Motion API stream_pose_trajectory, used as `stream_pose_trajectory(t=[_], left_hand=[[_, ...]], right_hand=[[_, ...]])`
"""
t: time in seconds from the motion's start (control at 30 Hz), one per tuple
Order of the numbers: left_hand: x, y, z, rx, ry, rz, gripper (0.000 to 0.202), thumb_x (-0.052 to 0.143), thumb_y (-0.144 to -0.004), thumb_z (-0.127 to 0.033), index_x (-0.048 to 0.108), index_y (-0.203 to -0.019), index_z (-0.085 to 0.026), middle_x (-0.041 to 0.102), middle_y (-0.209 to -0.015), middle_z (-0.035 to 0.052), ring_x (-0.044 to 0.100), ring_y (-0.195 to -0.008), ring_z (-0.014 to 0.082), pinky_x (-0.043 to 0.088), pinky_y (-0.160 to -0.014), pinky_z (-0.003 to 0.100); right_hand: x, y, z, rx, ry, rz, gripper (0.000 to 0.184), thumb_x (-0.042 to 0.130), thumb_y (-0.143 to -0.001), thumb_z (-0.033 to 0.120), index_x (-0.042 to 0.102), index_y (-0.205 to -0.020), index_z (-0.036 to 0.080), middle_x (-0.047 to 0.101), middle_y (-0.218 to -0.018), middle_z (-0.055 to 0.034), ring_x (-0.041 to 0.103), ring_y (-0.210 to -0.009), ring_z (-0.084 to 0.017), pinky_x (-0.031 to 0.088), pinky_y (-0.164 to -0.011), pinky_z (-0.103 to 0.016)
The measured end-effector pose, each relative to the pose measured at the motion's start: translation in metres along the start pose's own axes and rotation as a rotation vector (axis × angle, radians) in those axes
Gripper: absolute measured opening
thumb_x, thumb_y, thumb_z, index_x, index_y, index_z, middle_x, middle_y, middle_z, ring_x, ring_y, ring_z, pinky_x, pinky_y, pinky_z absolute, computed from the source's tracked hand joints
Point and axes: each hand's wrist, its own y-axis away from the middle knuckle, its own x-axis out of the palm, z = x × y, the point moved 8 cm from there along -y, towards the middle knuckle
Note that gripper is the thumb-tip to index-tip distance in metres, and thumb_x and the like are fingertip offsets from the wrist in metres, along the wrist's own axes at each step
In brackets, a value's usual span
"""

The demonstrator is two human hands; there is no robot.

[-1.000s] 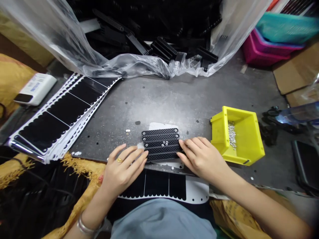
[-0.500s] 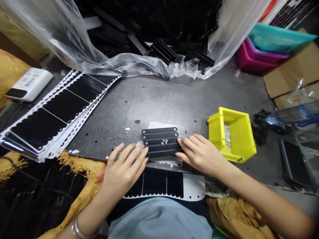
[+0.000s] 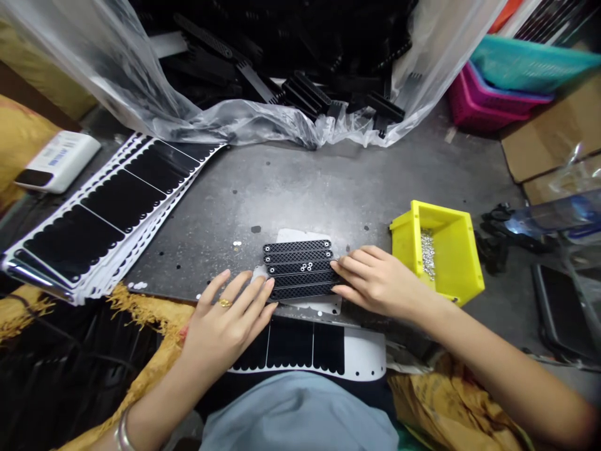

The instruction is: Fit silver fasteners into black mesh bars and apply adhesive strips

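Several black textured strips [image 3: 300,270] lie side by side between my hands, with small silvery rings at some of their ends. A few loose rings [image 3: 307,267] rest on the middle strips. My left hand [image 3: 232,316], palm down with its fingers stretched out, touches the strips' left ends near the front. At their right ends is my right hand [image 3: 370,280]; its fingertips meet the strips and the thumb stays apart from the fingers. The right fingers partly cover those ends. Beneath the strips shows a pale sheet [image 3: 323,307].
A yellow bin [image 3: 462,250] of small shiny pieces stands right of my right hand. Printed black-and-white sheets [image 3: 113,207] are stacked at left. Clear plastic [image 3: 272,122] with black parts fills the back. A phone-like black object [image 3: 561,307] lies far right.
The view has shifted slightly. My left hand sits a little lower and further left, its fingers still at the strips' ends. The right hand and the loose rings look much the same.
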Motion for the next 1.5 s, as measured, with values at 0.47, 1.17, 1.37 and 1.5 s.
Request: stream_pose_trajectory(t=[0.47,1.17,1.37,1.5], left_hand=[[0.002,0.0,0.017,0.212,0.102,-0.174,0.027,0.077,-0.093,-0.031,0.072,-0.119,-0.025,0.082,-0.105,-0.0042,0.074,-0.099,0.0158,0.037,-0.12,0.035],[0.033,-0.055,-0.003,0.034,0.393,0.002,0.016,0.056,-0.105,-0.018,0.071,-0.11,-0.02,0.079,-0.105,-0.0001,0.069,-0.109,0.0196,0.035,-0.116,0.043],[0.026,-0.048,0.012,-0.036,0.405,0.031,0.01,0.059,-0.103,-0.021,0.068,-0.099,-0.021,0.077,-0.097,-0.0012,0.071,-0.101,0.018,0.034,-0.115,0.042],[0.012,-0.021,0.019,-0.137,0.419,0.03,0.005,0.065,-0.1,-0.019,0.068,-0.099,-0.023,0.077,-0.096,-0.0019,0.071,-0.096,0.0177,0.033,-0.115,0.044]], right_hand=[[0.012,-0.029,0.012,0.307,-0.243,-0.199,0.02,0.058,-0.104,0.026,0.072,-0.115,0.017,0.074,-0.106,-0.0083,0.061,-0.091,-0.019,0.039,-0.075,-0.033],[-0.001,0.0,0.013,0.358,-0.142,-0.203,0.013,0.061,-0.102,0.021,0.073,-0.097,0.017,0.074,-0.093,-0.0057,0.058,-0.086,-0.02,0.035,-0.072,-0.035],[-0.006,0.019,0.02,0.202,0.003,-0.222,0.016,0.063,-0.1,0.017,0.072,-0.11,0.01,0.075,-0.093,-0.0074,0.058,-0.084,-0.02,0.039,-0.073,-0.035],[-0.004,0.019,0.024,0.189,-0.018,-0.179,0.02,0.061,-0.1,0.019,0.072,-0.112,0.008,0.074,-0.091,-0.0081,0.057,-0.082,-0.021,0.039,-0.072,-0.035]])
